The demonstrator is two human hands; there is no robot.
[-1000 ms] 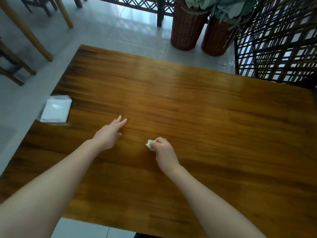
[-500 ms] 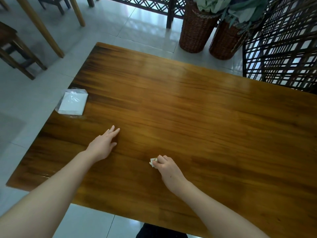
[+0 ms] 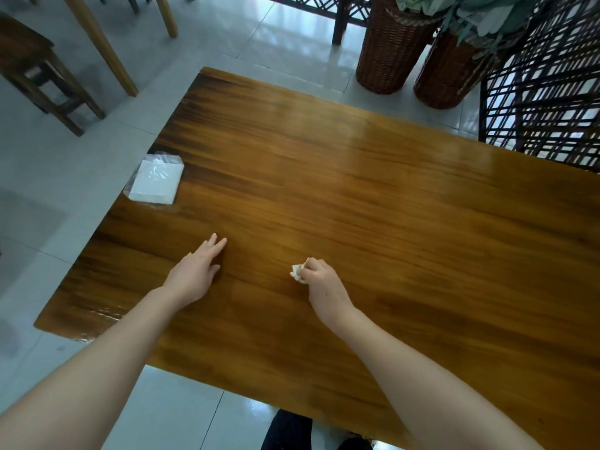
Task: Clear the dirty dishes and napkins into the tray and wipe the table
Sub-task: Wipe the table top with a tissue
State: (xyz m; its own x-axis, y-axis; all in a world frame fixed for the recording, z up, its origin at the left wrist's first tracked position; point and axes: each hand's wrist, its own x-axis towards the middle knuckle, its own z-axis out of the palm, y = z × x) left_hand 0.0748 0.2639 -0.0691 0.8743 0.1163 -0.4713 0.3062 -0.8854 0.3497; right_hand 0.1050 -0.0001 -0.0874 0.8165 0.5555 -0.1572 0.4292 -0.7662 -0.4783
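Since half a second ago the right hand [image 3: 323, 284] has pushed its paper wad [image 3: 298, 272] farther across the counter [image 3: 406, 196], away from the person, so that it now sits about level with the left hand [image 3: 194, 277] rather than nearer the body; the left hand has kept its place on the wood. At the far left a dark wooden stool [image 3: 39, 69] stands on the grey tiled floor [image 3: 42, 196], with pale wooden legs [image 3: 100, 43] just beyond it. On the counter's left edge lies a flat square napkin pack [image 3: 156, 181], white inside a clear, shiny wrapper. Next comes the left hand, relaxed and flat, fingers straight and together, palm down on the wood. Well to its right the right hand is curled round the paper wad, which is small, white and crumpled, peeking out at the fingertips and pressed to the glossy brown boards. Beyond the far edge stand two brown wicker baskets [image 3: 391, 50] holding green leaves, and at the right rises a dark lattice screen [image 3: 545, 92].
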